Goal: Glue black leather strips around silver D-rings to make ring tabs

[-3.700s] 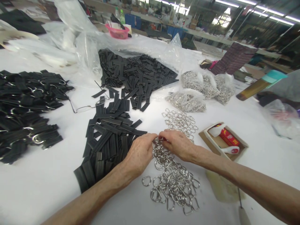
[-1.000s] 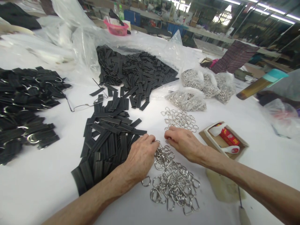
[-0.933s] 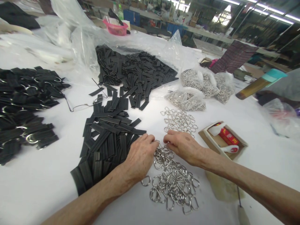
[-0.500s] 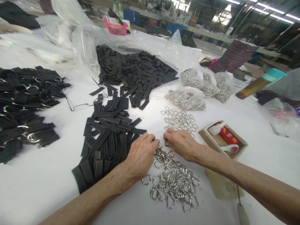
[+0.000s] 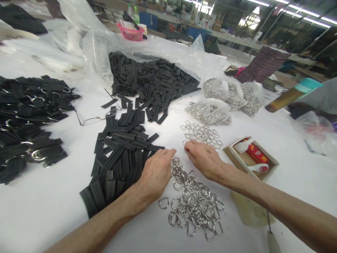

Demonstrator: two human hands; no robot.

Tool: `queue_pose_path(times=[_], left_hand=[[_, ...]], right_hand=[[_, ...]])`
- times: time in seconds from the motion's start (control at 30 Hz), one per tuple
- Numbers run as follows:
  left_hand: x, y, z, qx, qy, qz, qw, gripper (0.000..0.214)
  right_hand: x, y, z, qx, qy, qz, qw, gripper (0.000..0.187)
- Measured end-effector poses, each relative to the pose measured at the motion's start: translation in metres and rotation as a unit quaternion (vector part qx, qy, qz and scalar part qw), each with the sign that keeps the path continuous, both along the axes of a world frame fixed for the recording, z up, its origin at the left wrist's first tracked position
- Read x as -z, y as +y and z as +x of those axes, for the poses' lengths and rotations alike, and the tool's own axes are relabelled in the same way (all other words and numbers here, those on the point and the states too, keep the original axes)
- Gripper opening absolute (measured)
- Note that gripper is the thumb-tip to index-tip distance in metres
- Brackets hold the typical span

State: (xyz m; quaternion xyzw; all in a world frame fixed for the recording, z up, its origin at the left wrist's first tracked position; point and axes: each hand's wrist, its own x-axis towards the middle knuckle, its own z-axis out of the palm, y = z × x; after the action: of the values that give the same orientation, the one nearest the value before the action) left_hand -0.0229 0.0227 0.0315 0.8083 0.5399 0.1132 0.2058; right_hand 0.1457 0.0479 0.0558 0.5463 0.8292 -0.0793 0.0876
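Observation:
My left hand (image 5: 156,173) lies flat with its fingers stretched out, its tips at the upper end of a heap of silver D-rings (image 5: 195,205). Its palm rests on the edge of a pile of black strips (image 5: 118,154). My right hand (image 5: 204,161) is just right of it, fingers bent and pressed together on the white table (image 5: 52,200). What those fingers pinch is hidden. A small gap separates the two hands. A second, flatter group of D-rings (image 5: 202,132) lies just beyond my right hand.
Strips fitted with rings (image 5: 28,116) are heaped at the left. A large strip pile (image 5: 154,80) lies on clear plastic behind, with eyeglasses (image 5: 92,121) before it. Bags of rings (image 5: 212,113) and a cardboard box (image 5: 272,162) sit at the right, a pink basin (image 5: 131,35) far back.
The hands met over the top of the ring heap earlier and have now drawn slightly apart. My left fingers have straightened out. My right hand has shifted a little away from me.

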Motion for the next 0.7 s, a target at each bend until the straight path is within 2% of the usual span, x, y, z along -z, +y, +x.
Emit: queue_pose_path(times=[0.17,0.37,0.53,0.7], left_hand=[[-0.001,0.000,0.000,0.002,0.000,-0.010,1.000,0.030],[-0.003,-0.001,0.001,0.022,0.027,-0.003,0.999,0.026],[-0.003,-0.002,0.001,0.021,0.041,0.000,0.999,0.024],[-0.003,-0.002,0.002,0.026,0.051,0.007,0.998,0.024]], right_hand=[[-0.002,-0.001,-0.017,-0.028,0.045,-0.038,0.998,0.010],[0.000,0.006,-0.020,-0.049,0.022,-0.057,0.997,0.013],[-0.003,0.005,-0.021,-0.074,-0.009,-0.043,0.996,0.016],[0.003,0.011,-0.013,-0.070,-0.042,-0.004,0.997,0.016]])
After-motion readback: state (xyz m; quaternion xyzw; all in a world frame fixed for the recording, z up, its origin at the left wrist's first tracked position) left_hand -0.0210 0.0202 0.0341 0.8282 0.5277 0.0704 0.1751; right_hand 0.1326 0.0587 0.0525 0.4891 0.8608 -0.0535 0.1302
